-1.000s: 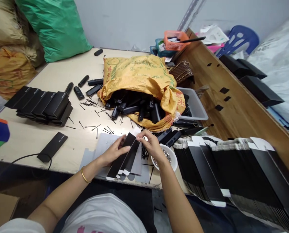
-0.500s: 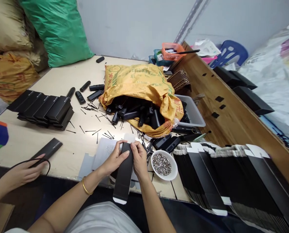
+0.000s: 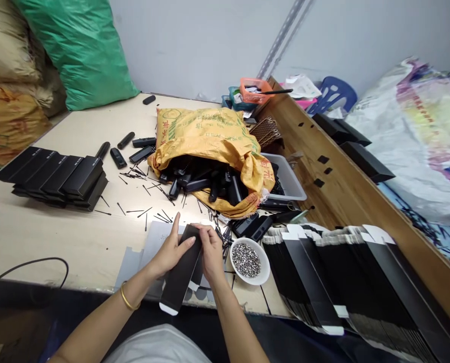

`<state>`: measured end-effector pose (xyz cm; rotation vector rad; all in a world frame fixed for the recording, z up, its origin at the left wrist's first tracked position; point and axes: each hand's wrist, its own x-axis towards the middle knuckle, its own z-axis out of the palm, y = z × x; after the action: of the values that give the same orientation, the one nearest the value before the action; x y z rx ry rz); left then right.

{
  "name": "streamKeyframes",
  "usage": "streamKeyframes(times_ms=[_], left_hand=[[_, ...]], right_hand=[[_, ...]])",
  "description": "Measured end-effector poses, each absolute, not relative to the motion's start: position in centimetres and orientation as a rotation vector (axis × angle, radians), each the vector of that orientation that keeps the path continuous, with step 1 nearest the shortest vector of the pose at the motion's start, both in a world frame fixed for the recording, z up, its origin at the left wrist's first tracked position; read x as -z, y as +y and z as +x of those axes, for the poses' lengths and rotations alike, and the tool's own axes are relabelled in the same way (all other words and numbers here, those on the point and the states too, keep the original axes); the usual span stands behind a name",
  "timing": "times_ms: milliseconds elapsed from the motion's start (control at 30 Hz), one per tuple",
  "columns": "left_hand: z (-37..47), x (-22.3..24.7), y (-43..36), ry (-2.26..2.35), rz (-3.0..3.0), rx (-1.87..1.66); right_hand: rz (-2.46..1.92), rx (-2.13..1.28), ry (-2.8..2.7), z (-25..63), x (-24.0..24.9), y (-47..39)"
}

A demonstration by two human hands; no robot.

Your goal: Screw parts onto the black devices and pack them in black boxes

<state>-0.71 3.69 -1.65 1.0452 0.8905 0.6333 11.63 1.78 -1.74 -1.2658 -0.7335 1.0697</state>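
A long black cardboard box (image 3: 180,272) is between my hands at the table's front edge, tilted with its white-edged lower end toward me. My left hand (image 3: 174,249) has its thumb on the front face and its index finger pointing up; its other fingers are hidden behind the box. My right hand (image 3: 211,247) grips the upper right edge, fingers bent over the top. A white bowl of small metal pieces (image 3: 246,260) stands just right of my right hand. Grey sheets (image 3: 155,247) lie under and left of my hands.
Flat black cartons (image 3: 346,272) lie stacked at the right. Closed black boxes (image 3: 64,174) are piled at the left. An open yellow sack (image 3: 206,128) spills black devices, with thin black sticks (image 3: 164,194) scattered before it. A wooden board (image 3: 346,186) borders the right side.
The flat carton has opened into a box shape, its top flap now folded out of sight. My left index finger has lifted. Another person's hand and black box at the left have gone from view.
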Motion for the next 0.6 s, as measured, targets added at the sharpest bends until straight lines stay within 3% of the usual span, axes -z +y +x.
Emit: streamKeyframes(times_ms=[100,267,400,500,600], left_hand=[[-1.5,1.8,3.8,0.848,1.037,-0.659],[-3.9,1.1,3.7,0.676,1.703,-0.935],[-5.9,0.2,5.0,1.215,1.831,-1.189],[-7.2,0.1,5.8,1.612,1.794,-1.013],[-8.4,0.4,6.3,1.67,1.899,-0.782]], right_hand=[[-1.319,-1.051,-0.651,11.9,2.6,1.1],[-1.397,-1.021,-0.644,10.9,3.5,4.6],[-1.566,-0.913,-1.074,7.3,3.4,11.5],[-1.85,-0.6,-1.069,5.5,3.4,16.0],[-1.863,-0.626,-1.051,6.3,4.0,17.5]])
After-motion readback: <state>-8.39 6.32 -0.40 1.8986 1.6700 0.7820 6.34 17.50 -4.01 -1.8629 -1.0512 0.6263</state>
